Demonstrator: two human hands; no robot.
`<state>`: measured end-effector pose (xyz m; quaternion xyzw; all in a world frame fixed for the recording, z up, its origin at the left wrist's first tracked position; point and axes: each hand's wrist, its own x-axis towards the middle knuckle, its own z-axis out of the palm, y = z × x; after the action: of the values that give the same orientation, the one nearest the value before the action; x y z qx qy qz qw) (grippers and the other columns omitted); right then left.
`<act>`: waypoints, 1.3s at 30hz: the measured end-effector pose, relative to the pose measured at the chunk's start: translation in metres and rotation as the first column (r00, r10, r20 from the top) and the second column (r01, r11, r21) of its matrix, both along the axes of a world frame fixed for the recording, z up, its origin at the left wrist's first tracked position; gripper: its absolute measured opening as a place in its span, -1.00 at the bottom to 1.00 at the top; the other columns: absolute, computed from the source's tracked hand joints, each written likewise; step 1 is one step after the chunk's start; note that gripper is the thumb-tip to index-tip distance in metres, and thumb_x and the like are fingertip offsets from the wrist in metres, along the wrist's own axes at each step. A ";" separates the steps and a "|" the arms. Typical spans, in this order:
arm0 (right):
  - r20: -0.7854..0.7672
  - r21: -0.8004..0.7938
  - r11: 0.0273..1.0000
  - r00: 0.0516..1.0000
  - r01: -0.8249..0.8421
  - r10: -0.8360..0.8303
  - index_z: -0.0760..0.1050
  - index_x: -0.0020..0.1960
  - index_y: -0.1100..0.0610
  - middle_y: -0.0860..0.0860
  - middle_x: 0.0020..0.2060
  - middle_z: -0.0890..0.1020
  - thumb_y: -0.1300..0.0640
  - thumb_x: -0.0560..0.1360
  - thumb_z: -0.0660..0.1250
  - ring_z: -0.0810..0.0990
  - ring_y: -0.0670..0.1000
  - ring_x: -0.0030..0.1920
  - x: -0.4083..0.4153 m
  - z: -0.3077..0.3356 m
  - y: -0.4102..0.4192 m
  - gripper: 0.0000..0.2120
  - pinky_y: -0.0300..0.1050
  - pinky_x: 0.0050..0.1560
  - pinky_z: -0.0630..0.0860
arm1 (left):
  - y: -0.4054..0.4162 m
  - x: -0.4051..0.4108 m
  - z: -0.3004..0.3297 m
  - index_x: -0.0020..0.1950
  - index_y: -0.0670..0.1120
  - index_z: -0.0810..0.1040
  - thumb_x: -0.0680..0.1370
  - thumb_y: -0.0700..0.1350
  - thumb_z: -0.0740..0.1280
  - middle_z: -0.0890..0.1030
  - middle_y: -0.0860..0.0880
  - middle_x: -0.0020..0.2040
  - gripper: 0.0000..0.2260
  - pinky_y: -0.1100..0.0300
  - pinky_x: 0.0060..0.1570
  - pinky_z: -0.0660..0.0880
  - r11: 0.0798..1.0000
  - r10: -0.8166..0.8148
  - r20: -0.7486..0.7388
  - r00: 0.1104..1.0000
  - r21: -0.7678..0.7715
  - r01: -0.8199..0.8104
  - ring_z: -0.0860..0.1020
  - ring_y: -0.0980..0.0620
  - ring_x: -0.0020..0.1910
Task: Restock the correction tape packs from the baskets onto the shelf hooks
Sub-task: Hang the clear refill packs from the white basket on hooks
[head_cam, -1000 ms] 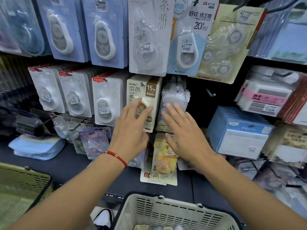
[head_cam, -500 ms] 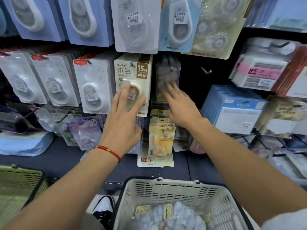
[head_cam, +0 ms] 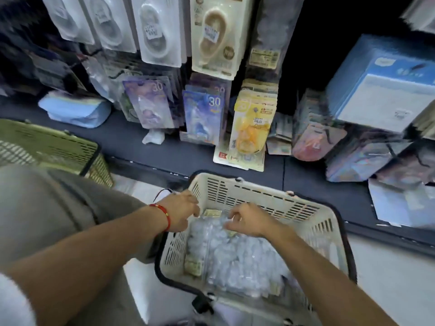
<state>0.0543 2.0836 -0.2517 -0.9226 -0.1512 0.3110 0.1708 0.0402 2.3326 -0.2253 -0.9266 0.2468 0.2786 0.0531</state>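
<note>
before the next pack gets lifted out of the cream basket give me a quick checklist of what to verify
1. Packs left in the cream basket: ok, a heap of clear packs fills it.
2. Left hand at the packs: ok, fingers at the heap's far edge.
3. Right hand gripping a pack: cannot tell, fingers curl into the heap, blurred.
4. Single pack separated: cannot tell.
5. Free hook on the shelf: cannot tell, hooks out of view.
6. Green basket clear of the arms: ok, off to the left.

Left wrist: thin red cord bracelet (head_cam: 164, 214). Both forearms bare. Grey trousers (head_cam: 47, 208) at left of frame; white sleeve edge (head_cam: 11, 302) lower left.
</note>
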 end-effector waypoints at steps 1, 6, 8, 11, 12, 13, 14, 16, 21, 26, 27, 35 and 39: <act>-0.042 -0.041 0.999 0.999 0.014 -0.016 0.52 0.44 0.07 0.06 0.34 0.62 -0.29 0.53 0.42 0.58 0.15 0.34 -0.015 -0.024 0.014 -0.38 0.02 0.32 0.53 | -0.002 -0.003 -0.005 0.49 0.03 0.49 0.55 -0.17 0.34 0.37 -0.01 0.57 -0.52 0.03 0.43 0.35 0.999 0.039 0.018 0.999 -0.018 -0.038 0.25 -0.04 0.55; -0.035 0.175 0.951 0.967 0.256 -0.254 0.42 0.49 0.14 0.14 0.35 0.60 -0.02 0.57 0.46 0.57 0.18 0.34 -0.043 -0.087 0.069 -0.44 -0.02 0.28 0.50 | -0.013 -0.008 -0.008 0.45 0.08 0.52 0.57 -0.18 0.34 0.35 0.06 0.60 -0.55 -0.09 0.44 0.29 0.975 0.201 0.068 0.977 -0.114 -0.193 0.31 -0.01 0.54; -0.054 0.261 0.912 0.948 0.317 -0.315 0.57 0.34 0.12 0.10 0.19 0.70 0.13 0.56 0.46 0.65 0.14 0.20 -0.040 -0.088 0.073 -0.65 -0.10 0.15 0.53 | -0.013 -0.006 -0.005 0.41 0.08 0.53 0.56 -0.17 0.35 0.46 0.08 0.51 -0.58 -0.05 0.38 0.28 0.965 0.231 0.162 0.959 -0.164 -0.205 0.42 0.00 0.45; -0.199 0.460 0.699 0.831 0.547 -0.520 0.58 0.09 0.09 0.07 -0.01 0.68 0.32 0.58 0.39 0.68 0.11 -0.09 -0.029 -0.069 0.055 -0.83 -0.08 -0.03 0.61 | -0.015 -0.001 -0.005 0.44 0.00 0.50 0.55 -0.20 0.35 0.51 0.00 0.44 -0.55 0.02 0.36 0.33 0.928 0.318 0.276 0.907 -0.287 -0.239 0.45 -0.07 0.38; -0.317 0.536 0.540 0.748 0.649 -0.583 0.56 0.04 0.11 0.07 -0.05 0.66 0.38 0.59 0.37 0.68 0.09 -0.18 -0.024 -0.060 0.042 -0.81 -0.01 -0.09 0.65 | -0.019 0.000 -0.005 0.48 -0.05 0.47 0.56 -0.19 0.37 0.49 -0.05 0.45 -0.54 0.04 0.39 0.34 0.882 0.391 0.243 0.888 -0.376 -0.285 0.42 -0.10 0.40; -0.431 0.586 0.386 0.678 0.712 -0.596 0.56 0.04 0.15 0.08 -0.07 0.67 0.42 0.60 0.36 0.69 0.07 -0.24 -0.020 -0.051 0.028 -0.81 0.00 -0.17 0.69 | -0.025 0.001 -0.005 0.51 -0.10 0.42 0.57 -0.16 0.41 0.46 -0.10 0.46 -0.50 0.06 0.42 0.33 0.813 0.470 0.173 0.865 -0.467 -0.348 0.39 -0.14 0.43; -0.513 0.616 0.267 0.635 0.741 -0.578 0.56 0.09 0.20 0.11 -0.06 0.69 0.43 0.60 0.36 0.71 0.05 -0.24 -0.017 -0.043 0.013 -0.83 -0.02 -0.21 0.71 | -0.032 0.001 -0.004 0.55 -0.13 0.37 0.56 -0.09 0.45 0.44 -0.12 0.48 -0.42 0.06 0.45 0.33 0.728 0.542 0.064 0.838 -0.534 -0.430 0.38 -0.16 0.46; -0.599 0.651 0.123 0.607 0.749 -0.522 0.55 0.18 0.29 0.17 0.01 0.73 0.39 0.61 0.38 0.75 0.07 -0.15 -0.013 -0.030 -0.009 -0.84 -0.06 -0.19 0.71 | -0.047 0.001 -0.004 0.57 -0.14 0.33 0.55 0.04 0.50 0.50 -0.11 0.44 -0.33 0.04 0.42 0.42 0.541 0.616 -0.253 0.746 -0.553 -0.634 0.46 -0.15 0.43; -0.239 0.591 0.370 0.593 0.717 -0.769 0.62 0.25 0.22 0.14 0.18 0.72 0.02 0.66 0.38 0.70 0.11 0.16 -0.020 -0.052 -0.045 -0.71 0.02 0.17 0.64 | -0.067 -0.007 -0.014 0.26 -0.19 0.62 0.71 -0.10 0.29 0.70 -0.14 0.11 -0.78 0.03 0.02 0.63 0.303 0.572 -0.626 0.530 -0.440 -0.845 0.68 -0.08 0.04; -0.008 0.007 0.819 0.819 0.574 -0.574 0.28 0.64 0.10 0.14 0.58 0.39 -0.04 0.66 0.37 0.37 0.19 0.55 -0.062 -0.100 -0.080 -0.37 0.12 0.52 0.35 | -0.063 -0.013 -0.014 0.31 -0.06 0.54 0.73 -0.11 0.19 0.64 -0.13 0.19 -0.79 -0.20 0.29 0.57 0.195 0.602 -0.678 0.422 -0.387 -0.901 0.62 -0.16 0.21; 0.003 0.031 0.827 0.828 0.561 -0.561 0.31 0.63 0.09 0.15 0.55 0.44 -0.01 0.67 0.35 0.42 0.20 0.52 -0.067 -0.103 -0.082 -0.42 0.11 0.49 0.39 | -0.061 -0.012 -0.014 0.29 -0.06 0.53 0.73 -0.12 0.19 0.63 -0.14 0.20 -0.81 -0.18 0.30 0.55 0.180 0.605 -0.685 0.407 -0.380 -0.907 0.61 -0.17 0.22; -0.300 0.512 0.480 0.672 0.712 -0.677 0.66 0.22 0.17 0.15 0.07 0.76 -0.06 0.76 0.13 0.74 0.14 0.02 -0.061 -0.039 -0.110 -0.59 -0.10 -0.02 0.65 | -0.066 -0.011 -0.019 0.24 0.04 0.38 0.74 -0.13 0.12 0.50 0.03 -0.13 -0.88 0.23 -0.37 0.40 0.172 0.704 -0.591 0.394 -0.396 -0.902 0.52 0.08 -0.22; -0.605 0.551 0.130 0.502 0.824 -0.618 0.58 0.26 0.15 0.11 0.07 0.78 0.01 0.77 0.12 0.78 0.12 0.05 -0.049 -0.015 -0.090 -0.67 0.06 -0.02 0.70 | -0.077 -0.012 -0.017 0.40 0.00 0.39 0.74 -0.10 0.10 0.63 -0.13 0.00 -0.76 0.00 -0.17 0.69 0.068 0.646 -0.697 0.311 -0.354 -0.933 0.66 -0.12 -0.07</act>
<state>0.0057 1.9940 -0.2670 -0.6465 0.2163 0.1874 0.7072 0.0280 2.2554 -0.2426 -0.7636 -0.2230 0.2983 -0.5275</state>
